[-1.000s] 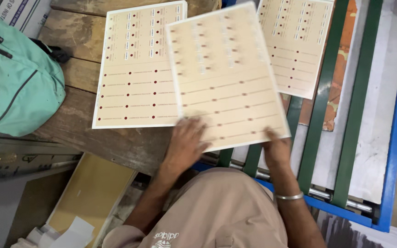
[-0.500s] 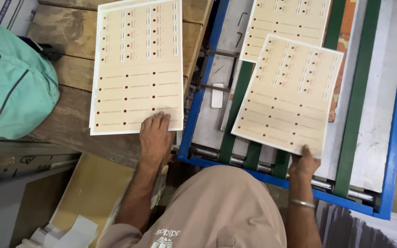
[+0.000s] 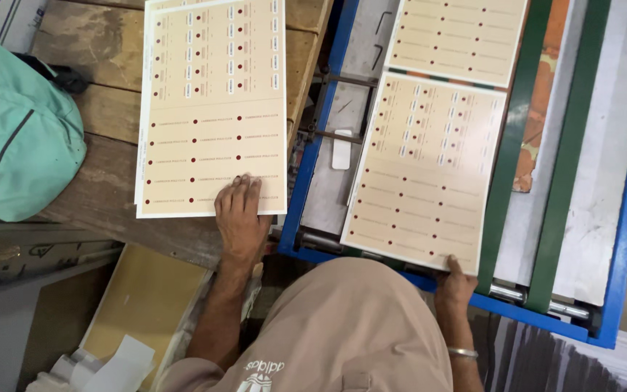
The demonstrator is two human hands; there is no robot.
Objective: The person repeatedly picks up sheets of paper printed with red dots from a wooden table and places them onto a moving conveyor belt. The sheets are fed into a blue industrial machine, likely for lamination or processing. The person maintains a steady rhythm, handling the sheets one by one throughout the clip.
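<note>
A stack of cream printed sheets [image 3: 212, 109] with rows of small red marks lies on a worn wooden table [image 3: 103, 189]. My left hand [image 3: 241, 218] rests flat on the stack's near right corner, fingers apart. My right hand [image 3: 455, 283] pinches the near edge of a single cream sheet [image 3: 429, 167] that lies on the blue-framed machine bed [image 3: 306, 196]. Another printed sheet [image 3: 459, 36] lies farther along the same bed, just beyond the one I hold.
A mint-green backpack [image 3: 16, 138] sits at the table's left end. Two green belts [image 3: 509, 160] run lengthwise along the machine bed. A cardboard piece [image 3: 139, 305] and white paper scraps lie low at the left, beside my knee.
My right hand has carried the single sheet from over the stack rightward onto the machine bed and slid it farther in. My left hand has stayed pressed on the stack's corner.
</note>
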